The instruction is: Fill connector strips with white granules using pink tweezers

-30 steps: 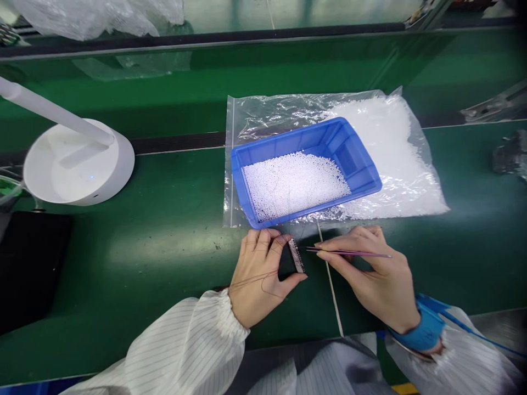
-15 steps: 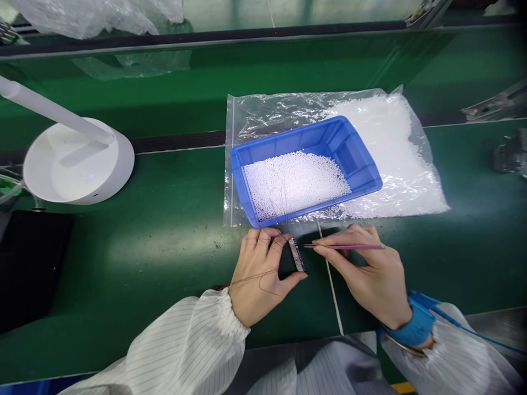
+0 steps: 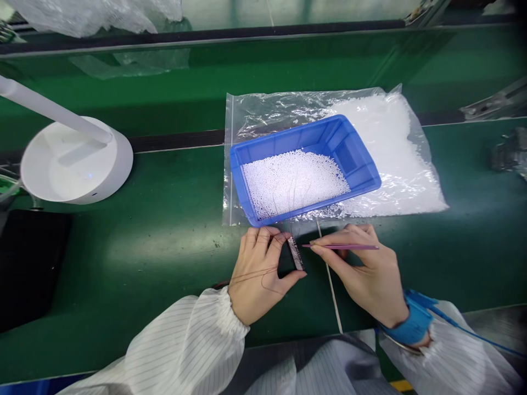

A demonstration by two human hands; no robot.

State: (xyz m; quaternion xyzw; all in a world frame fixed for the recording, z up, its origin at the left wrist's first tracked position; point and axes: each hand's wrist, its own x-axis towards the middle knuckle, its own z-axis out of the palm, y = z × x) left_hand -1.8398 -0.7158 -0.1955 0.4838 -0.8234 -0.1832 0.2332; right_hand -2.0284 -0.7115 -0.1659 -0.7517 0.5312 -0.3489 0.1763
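green workbench (image 3: pixel 164 230) runs across the whole view, with a glossy green panel (image 3: pixel 164 104) standing behind it and a crumpled clear plastic sheet (image 3: pixel 94 16) at the upper left. on the bench lies a large clear bag (image 3: pixel 395 164), its right part full of white grains. on top of the bag sits a blue bin (image 3: pixel 358 159), partly filled with small white beads (image 3: pixel 292 181). far to the left are a white lamp (image 3: pixel 119 170) with a round, hollow base and, nearer the person, a black box (image 3: pixel 33 263). two sleeves (image 3: pixel 177 340) in striped white cloth reach in from the bottom edge. the left hand (image 3: pixel 259 280) rests just in front of the bin, and the right hand (image 3: pixel 366 269) is to its right, with a blue strap (image 3: pixel 411 321) around the wrist. the right thumb and fingers are pinched together on thin pink tweezers (image 3: pixel 349 247), whose tips point left and end near a slim block (image 3: pixel 296 255). this block is in front of the bin, clamped endwise between the left thumb and forefinger; the other left fingers lie close together. fine dark strands (image 3: pixel 255 276) cross the back of the left hand.
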